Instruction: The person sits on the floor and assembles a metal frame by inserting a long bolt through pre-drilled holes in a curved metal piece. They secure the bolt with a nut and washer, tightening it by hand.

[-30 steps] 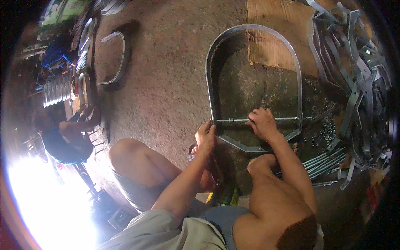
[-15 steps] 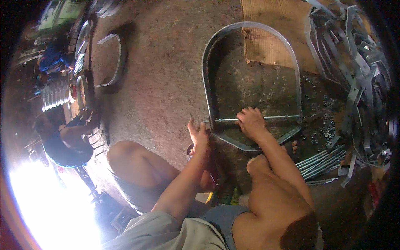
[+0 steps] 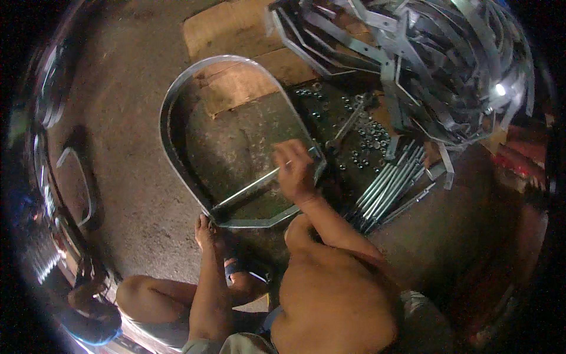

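Note:
A rounded grey metal frame (image 3: pixel 177 147) lies flat on the dirt floor in front of me. A thin metal rod (image 3: pixel 247 189) runs across its straight lower end. My right hand (image 3: pixel 293 171) is closed on the rod's right end, by the frame's right side. At the frame's lower left corner, where the rod's other end sits, my left hand (image 3: pixel 205 227) rests with its fingers curled on the frame. My bare knees show at the bottom of the view.
Right of the frame lie a bundle of long threaded rods (image 3: pixel 389 189) and scattered nuts (image 3: pixel 362 141) on a dark mat. A tangled pile of bent metal straps (image 3: pixel 424 65) fills the upper right. A cardboard sheet (image 3: pixel 236 35) lies behind the frame. Another frame (image 3: pixel 76 183) lies far left.
My head has turned right, so the strap pile and the rods now show larger. My right hand has slid to the rod's right end. My left hand stays at the frame's corner.

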A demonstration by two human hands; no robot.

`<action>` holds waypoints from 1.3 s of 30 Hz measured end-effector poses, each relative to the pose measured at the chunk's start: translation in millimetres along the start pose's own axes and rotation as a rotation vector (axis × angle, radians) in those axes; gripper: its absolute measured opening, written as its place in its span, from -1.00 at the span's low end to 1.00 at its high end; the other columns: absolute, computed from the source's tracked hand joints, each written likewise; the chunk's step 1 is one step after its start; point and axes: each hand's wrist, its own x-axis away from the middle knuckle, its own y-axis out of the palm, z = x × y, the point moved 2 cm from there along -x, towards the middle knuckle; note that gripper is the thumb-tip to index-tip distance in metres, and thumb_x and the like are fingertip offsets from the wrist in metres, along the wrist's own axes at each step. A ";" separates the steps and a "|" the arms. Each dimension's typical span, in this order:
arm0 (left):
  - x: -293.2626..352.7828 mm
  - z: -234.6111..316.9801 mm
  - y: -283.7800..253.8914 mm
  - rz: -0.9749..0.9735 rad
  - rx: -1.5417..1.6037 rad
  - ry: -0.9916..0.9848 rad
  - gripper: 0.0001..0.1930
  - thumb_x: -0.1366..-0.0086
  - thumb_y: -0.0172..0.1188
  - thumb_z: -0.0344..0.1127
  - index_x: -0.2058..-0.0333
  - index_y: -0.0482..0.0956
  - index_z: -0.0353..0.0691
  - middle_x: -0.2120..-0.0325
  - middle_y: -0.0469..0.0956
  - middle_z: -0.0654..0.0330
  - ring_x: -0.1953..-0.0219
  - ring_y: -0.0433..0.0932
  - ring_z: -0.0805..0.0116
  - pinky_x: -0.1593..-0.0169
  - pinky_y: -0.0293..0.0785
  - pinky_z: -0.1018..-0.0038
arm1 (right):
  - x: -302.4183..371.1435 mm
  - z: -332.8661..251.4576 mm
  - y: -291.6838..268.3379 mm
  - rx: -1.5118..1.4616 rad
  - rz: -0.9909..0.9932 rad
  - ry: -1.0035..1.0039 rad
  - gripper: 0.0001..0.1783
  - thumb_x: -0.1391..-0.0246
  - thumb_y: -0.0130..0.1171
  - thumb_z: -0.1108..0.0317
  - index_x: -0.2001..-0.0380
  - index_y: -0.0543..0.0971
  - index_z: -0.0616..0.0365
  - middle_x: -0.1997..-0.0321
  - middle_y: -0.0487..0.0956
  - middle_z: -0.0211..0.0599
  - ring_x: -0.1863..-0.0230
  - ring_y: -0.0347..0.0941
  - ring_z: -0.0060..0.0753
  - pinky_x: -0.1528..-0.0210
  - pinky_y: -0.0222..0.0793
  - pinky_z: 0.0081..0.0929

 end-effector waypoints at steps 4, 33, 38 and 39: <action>-20.4 1.9 -16.3 -0.237 -0.089 -0.036 -0.70 -0.42 0.07 -0.09 0.05 0.52 -0.14 0.31 0.58 0.27 0.39 0.47 0.47 0.36 0.38 0.56 | -5.5 83.5 -60.8 0.090 0.335 0.509 -0.79 -0.13 0.11 0.47 0.17 0.60 0.22 0.20 0.63 -0.23 0.17 0.53 -0.36 0.12 0.43 -0.39; -24.7 66.1 45.2 -0.227 -0.256 0.260 -0.71 -0.33 0.18 -0.26 0.15 0.58 -0.41 0.40 0.59 0.19 0.40 0.50 0.42 0.33 0.39 0.50 | -6.4 126.5 -67.0 0.213 -0.066 0.637 -0.70 -0.11 0.20 0.32 0.09 0.60 0.18 0.12 0.63 -0.05 0.07 0.56 -0.03 0.00 0.42 -0.27; -50.7 57.0 27.1 -0.167 -0.265 0.328 -0.62 -0.29 0.23 -0.25 0.03 0.55 -0.43 0.17 0.60 0.10 0.19 0.53 0.36 0.11 0.47 0.43 | -4.6 131.8 -58.9 -0.035 -0.009 0.572 -0.67 -0.16 0.18 0.22 0.08 0.60 0.17 0.13 0.63 -0.15 0.06 0.51 -0.23 -0.07 0.35 -0.32; -42.0 59.4 35.1 -0.179 -0.251 0.287 -0.63 -0.30 0.23 -0.24 0.03 0.55 -0.41 0.19 0.61 0.11 0.19 0.54 0.36 0.08 0.45 0.43 | -2.7 134.1 -63.8 -0.044 -0.012 0.554 -0.67 -0.18 0.17 0.18 0.09 0.60 0.17 0.18 0.63 -0.21 0.11 0.51 -0.31 0.03 0.40 -0.35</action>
